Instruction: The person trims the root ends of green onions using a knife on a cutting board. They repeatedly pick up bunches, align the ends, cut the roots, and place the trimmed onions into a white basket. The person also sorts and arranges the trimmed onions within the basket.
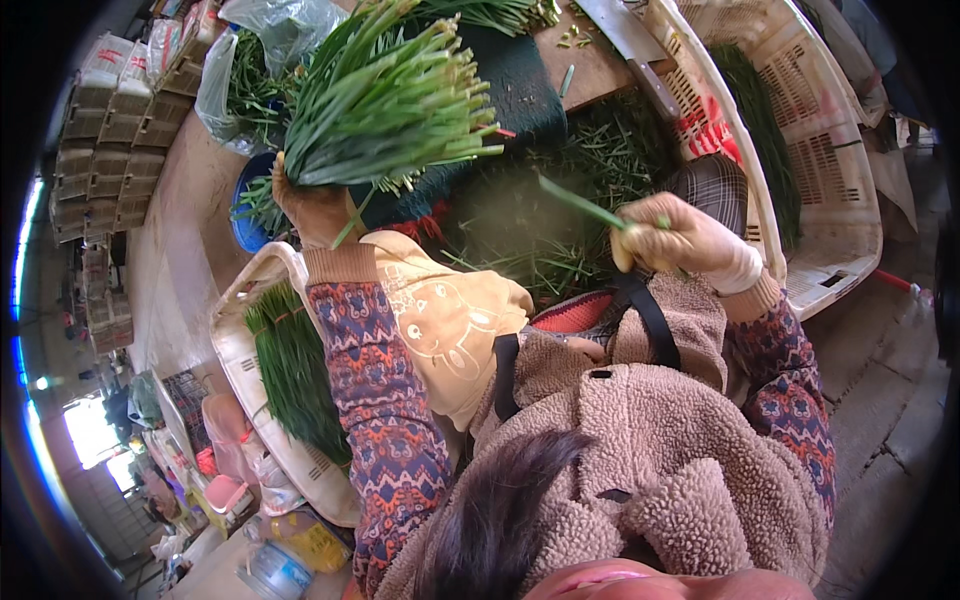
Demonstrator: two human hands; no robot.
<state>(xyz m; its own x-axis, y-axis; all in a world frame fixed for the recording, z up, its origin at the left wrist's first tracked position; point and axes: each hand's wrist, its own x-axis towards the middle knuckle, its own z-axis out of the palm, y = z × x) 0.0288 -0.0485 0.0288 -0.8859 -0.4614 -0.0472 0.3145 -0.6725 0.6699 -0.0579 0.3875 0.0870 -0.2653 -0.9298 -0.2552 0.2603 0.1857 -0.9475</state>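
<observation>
My left hand (311, 206), in a glove, grips a large bunch of green stalks, likely garlic chives (382, 105), from below at its left side; the pale cut ends point right. My right hand (660, 229), gloved too, is closed round a loose green leaf (577, 201) that sticks out to the upper left. Between and beyond the hands, trimmed green scraps (615, 150) lie in a heap. A dark green cloth (525, 90) covers part of the board behind the bunch. More stalks (502, 13) lie at the top edge.
A cleaver (637, 60) rests on the wooden board (589, 79) at upper right. A white plastic crate (825, 150) with greens stands right, another crate (232, 360) with tied bunches (289, 360) left. A blue container (247, 225) and a plastic bag of greens (217, 112) sit at upper left.
</observation>
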